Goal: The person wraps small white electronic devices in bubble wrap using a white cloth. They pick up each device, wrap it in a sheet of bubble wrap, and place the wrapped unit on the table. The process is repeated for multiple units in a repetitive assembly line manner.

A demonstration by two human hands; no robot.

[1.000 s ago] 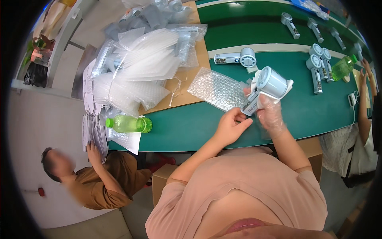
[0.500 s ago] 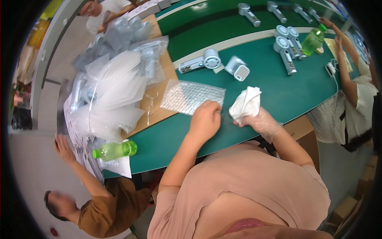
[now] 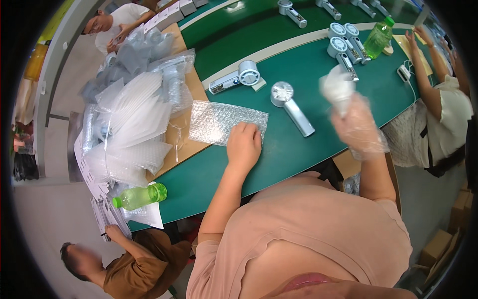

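Note:
My left hand (image 3: 245, 143) rests on the near right corner of a clear bubble-wrap bag (image 3: 214, 122). Its fingers are curled under and their tips hidden. A crumpled white cloth (image 3: 337, 87), blurred by motion, is gripped in my right hand (image 3: 354, 122), which wears a clear plastic glove and is raised above the table. Between the hands is a pale blue handheld fan (image 3: 297, 113), its round grille facing up and its handle pointing toward me. Another handheld fan (image 3: 236, 79) lies beyond the bag, near a small white block (image 3: 259, 85).
Several fans (image 3: 346, 47) are grouped beside a green bottle (image 3: 378, 38); others ride the green belt (image 3: 239, 35). A pile of bubble bags (image 3: 132, 129) covers the cardboard at left, with another green bottle (image 3: 139, 196) nearer me. Co-workers sit left, far left and right.
My right hand has lifted the cloth up and rightward. The middle fan, seen end-on before, now shows its grille and full handle. The view has shifted slightly; my left hand stays by the bag.

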